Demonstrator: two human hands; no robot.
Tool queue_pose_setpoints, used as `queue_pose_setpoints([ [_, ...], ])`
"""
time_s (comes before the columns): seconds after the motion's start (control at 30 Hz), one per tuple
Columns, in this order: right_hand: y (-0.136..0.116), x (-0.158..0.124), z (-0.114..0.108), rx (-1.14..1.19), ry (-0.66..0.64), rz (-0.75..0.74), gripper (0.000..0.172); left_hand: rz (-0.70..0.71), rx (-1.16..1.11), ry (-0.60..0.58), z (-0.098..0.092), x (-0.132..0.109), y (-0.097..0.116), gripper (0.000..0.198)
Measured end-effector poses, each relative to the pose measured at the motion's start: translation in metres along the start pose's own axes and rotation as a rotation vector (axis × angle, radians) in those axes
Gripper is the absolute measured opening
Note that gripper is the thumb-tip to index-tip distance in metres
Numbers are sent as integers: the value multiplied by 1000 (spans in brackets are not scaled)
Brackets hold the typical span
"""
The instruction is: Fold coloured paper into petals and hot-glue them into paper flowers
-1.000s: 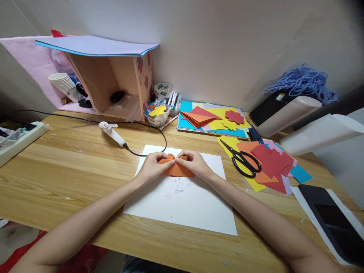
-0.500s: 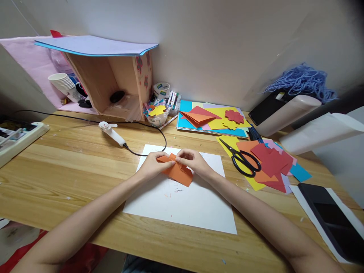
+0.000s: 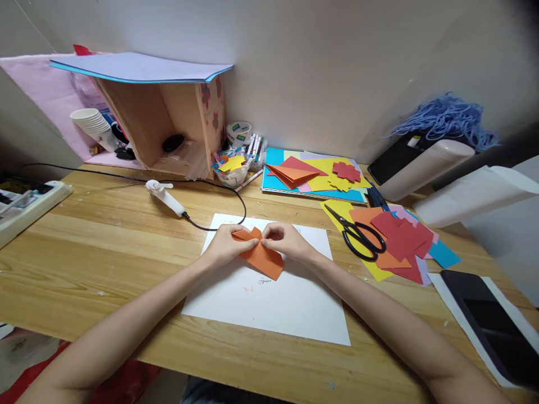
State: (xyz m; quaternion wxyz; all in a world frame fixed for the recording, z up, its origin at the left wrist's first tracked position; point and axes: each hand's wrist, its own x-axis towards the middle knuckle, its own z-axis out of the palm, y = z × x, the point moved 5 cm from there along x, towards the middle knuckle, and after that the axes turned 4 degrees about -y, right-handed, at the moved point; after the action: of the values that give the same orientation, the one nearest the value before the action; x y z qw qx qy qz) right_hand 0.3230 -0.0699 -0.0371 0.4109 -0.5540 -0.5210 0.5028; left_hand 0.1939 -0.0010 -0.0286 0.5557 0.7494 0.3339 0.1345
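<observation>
A folded piece of orange paper [image 3: 264, 262] is held just above a white sheet [image 3: 303, 303] on the wooden table. My left hand [image 3: 229, 242] pinches it from the left, thumb on top near the middle. From the right, my right hand [image 3: 284, 240] grips it with thumb and forefinger, the two thumb tips almost meeting at a crease. The fingers beneath and behind the paper are hidden. Small pen marks show on the white sheet below it.
Black-handled scissors [image 3: 357, 233] lie on coloured paper scraps [image 3: 406, 241] to the right. A white glue gun [image 3: 165, 199] with a black cord rests at the left. Behind are a cardboard box [image 3: 181, 112], a bowl of scraps [image 3: 232, 175] and stacked coloured paper [image 3: 311, 193]. A black phone [image 3: 488, 320] lies front right.
My right thumb and forefinger have shifted slightly in toward the middle crease. The orange paper's lower part has turned a little and now reaches slightly lower and further left.
</observation>
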Motion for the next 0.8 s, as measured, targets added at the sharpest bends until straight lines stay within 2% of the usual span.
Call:
queue_pose_setpoints([
  [0.27,-11,-3,-3,15,-88,78,13,-55,-43,7,-3,3,-3,25],
  [0.5,-2,0,-2,-7,-12,2,11,-23,-30,43,-4,1,0,36],
  [0.63,0,-1,0,23,-30,13,14,54,17,2,-4,-1,7,39],
  [0.8,-2,-1,0,-26,-10,-42,15,49,29,-34,-4,-1,7,42],
])
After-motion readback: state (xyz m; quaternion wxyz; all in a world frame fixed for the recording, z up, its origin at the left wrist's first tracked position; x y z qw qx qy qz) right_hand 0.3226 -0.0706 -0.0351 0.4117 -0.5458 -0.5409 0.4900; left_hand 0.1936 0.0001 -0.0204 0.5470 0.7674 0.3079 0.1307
